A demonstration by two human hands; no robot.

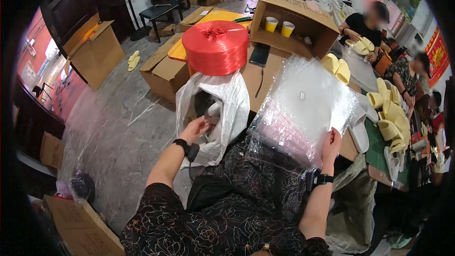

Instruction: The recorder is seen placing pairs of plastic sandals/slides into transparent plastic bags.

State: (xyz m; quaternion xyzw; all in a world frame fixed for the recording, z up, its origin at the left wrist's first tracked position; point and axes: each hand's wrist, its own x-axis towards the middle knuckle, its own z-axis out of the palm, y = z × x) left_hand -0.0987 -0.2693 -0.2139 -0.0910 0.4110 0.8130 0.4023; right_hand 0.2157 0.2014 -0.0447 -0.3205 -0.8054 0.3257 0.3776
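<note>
My left hand reaches into the mouth of a white woven sack. Its fingers are bent and close together beside a pale grey-white item inside the sack; what they hold, if anything, is hidden. My right hand pinches the right edge of a stack of clear plastic bags, at the near edge of the work table. The bags' lower part looks pinkish. Beside that hand, a grey-white slipper stands on its side.
A large roll of red plastic twine sits above the sack. Behind the bags are a phone and an open cardboard box holding two yellow-and-white cups. Yellow slippers pile up at right, where other people sit working. Cardboard boxes stand left.
</note>
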